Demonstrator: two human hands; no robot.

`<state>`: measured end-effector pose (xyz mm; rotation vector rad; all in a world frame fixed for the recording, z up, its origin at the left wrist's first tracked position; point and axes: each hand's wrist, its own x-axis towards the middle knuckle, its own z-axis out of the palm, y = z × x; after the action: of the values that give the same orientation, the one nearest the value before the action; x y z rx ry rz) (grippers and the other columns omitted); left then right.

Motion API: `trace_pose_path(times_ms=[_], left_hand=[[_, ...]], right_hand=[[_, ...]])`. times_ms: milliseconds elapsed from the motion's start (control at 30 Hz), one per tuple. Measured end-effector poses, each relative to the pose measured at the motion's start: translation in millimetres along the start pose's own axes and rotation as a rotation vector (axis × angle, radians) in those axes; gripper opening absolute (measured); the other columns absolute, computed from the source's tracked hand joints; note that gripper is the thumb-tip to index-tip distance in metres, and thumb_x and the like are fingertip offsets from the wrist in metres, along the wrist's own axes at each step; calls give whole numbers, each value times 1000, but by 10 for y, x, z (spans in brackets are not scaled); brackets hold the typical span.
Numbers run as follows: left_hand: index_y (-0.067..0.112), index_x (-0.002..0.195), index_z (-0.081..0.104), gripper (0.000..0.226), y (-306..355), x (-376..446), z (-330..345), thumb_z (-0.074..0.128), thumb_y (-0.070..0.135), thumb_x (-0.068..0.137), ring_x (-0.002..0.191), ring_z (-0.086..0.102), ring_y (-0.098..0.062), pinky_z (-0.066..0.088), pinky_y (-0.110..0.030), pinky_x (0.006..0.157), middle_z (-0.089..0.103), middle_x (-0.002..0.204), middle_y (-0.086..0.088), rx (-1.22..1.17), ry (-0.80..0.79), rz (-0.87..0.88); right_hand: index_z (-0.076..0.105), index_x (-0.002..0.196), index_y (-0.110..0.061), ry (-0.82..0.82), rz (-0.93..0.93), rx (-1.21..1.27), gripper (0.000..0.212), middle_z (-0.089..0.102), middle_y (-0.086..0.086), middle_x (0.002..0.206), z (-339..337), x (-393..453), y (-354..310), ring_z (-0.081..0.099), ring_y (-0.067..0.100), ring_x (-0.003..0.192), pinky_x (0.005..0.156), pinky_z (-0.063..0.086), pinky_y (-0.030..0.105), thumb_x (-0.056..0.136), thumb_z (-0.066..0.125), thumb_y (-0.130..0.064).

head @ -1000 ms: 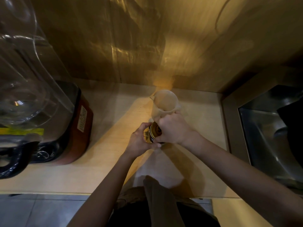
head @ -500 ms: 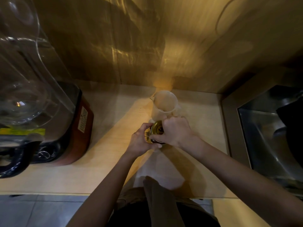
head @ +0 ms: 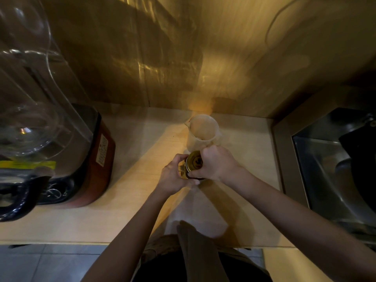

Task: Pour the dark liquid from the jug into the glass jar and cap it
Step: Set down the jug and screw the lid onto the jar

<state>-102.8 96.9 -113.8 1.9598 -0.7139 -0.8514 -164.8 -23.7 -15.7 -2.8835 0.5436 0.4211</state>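
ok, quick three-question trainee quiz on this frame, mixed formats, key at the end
1. True or false: the jug stands upright on the counter, beyond the jar.
2. Multiple choice: what is the right hand closed on? A) the jug's rim B) the gold lid on top of the jar C) the blender
3. Fill in: the left hand grips the ____ of the jar.

Key: 1 true. 2 B. 3 side.
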Motion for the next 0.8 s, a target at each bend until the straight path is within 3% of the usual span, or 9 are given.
trace_pose_path(times_ms=[100,200,300,467,533,567,633,700,800], left_hand=[[21,121,44,86,-6,0,3,78,49,47,111,52,-14,40,-25,84,57,122,4,9,2,-10],[19,122,44,84,-11,11,9,83,39,51,118,52,-19,42,-30,90,58,126,0,23,13,-5],[17,124,44,83,-9,12,11,84,35,53,120,52,-21,42,-31,93,57,129,-1,29,17,-5],[18,123,44,84,-2,16,3,85,36,52,118,52,-21,41,-28,90,57,127,-1,21,19,-6],[18,123,44,83,13,17,5,85,35,53,120,50,-21,38,-26,91,56,128,-2,20,22,-7],[18,123,43,83,19,20,3,85,35,53,122,49,-21,37,-25,91,56,129,-2,22,22,-6],[18,123,43,85,23,30,12,85,36,52,122,49,-20,37,-27,93,56,130,-3,27,13,-11],[19,123,43,87,19,19,5,82,42,49,122,50,-20,38,-28,94,56,129,-2,29,8,-13],[20,122,43,88,21,5,3,78,47,46,118,52,-20,42,-33,96,57,127,0,36,6,-14]], right_hand=[[58,92,-6,20,37,-31,53,55,4,75,22,-15,-36,63,24,86,63,40,29,75,69,-56],[40,55,-14,-1,105,-13,57,40,-2,54,37,-29,-56,56,22,71,60,38,29,78,61,-62],[33,50,-16,-25,151,-8,64,35,-1,52,0,-43,-39,49,19,67,60,38,30,78,55,-70],[37,50,-16,-50,112,-90,64,41,-3,52,-142,-127,74,56,22,68,59,39,29,74,55,-73],[53,63,-12,-34,29,-87,53,53,1,66,-200,-132,163,62,26,80,62,41,30,76,62,-64],[61,87,-12,-39,-42,-58,45,60,4,84,-199,-111,220,61,28,96,68,45,32,76,68,-55],[39,136,-18,-151,-154,28,77,48,8,133,-153,-72,307,43,28,127,93,47,39,72,78,-34],[17,148,-22,-233,-206,87,96,25,7,153,-69,-61,300,27,27,139,105,40,41,73,78,-22],[12,150,-23,-254,-199,43,94,27,7,151,77,-67,262,33,28,135,100,45,43,78,73,-23]])
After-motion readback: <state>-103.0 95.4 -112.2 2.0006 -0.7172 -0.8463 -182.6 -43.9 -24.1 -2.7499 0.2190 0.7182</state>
